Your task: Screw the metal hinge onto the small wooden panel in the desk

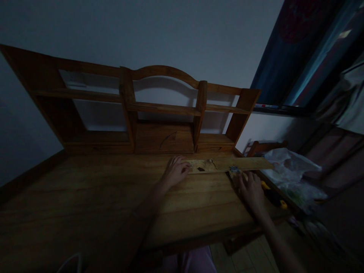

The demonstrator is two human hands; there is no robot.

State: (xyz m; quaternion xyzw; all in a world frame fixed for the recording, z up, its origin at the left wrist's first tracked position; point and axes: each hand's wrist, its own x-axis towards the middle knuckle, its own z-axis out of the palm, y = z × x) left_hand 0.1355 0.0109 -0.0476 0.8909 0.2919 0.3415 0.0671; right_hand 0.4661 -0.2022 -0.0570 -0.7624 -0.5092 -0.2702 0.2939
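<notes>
A long, narrow wooden board (222, 164) lies across the desk, with a dark hole and a rough, marked patch on its left half. My left hand (176, 170) grips the board's left end, thumb and fingertips at its edge. Near the middle of the board is a small metal piece that looks like a hinge (234, 168). Just below it, a second wooden piece (235, 177) meets the board; my right hand (251, 189) is closed over this piece, hiding much of it. To the right of that hand lies a yellow-and-black handled tool (273, 195), its kind unclear in the dim light.
The wooden desk (113, 201) carries a shelf hutch (165, 110) along the wall. Beyond the right edge are clear plastic bags (292, 167) and a wooden chair back (265, 147). A white cable (71, 258) shows at the lower left. A window (307, 53) is at upper right.
</notes>
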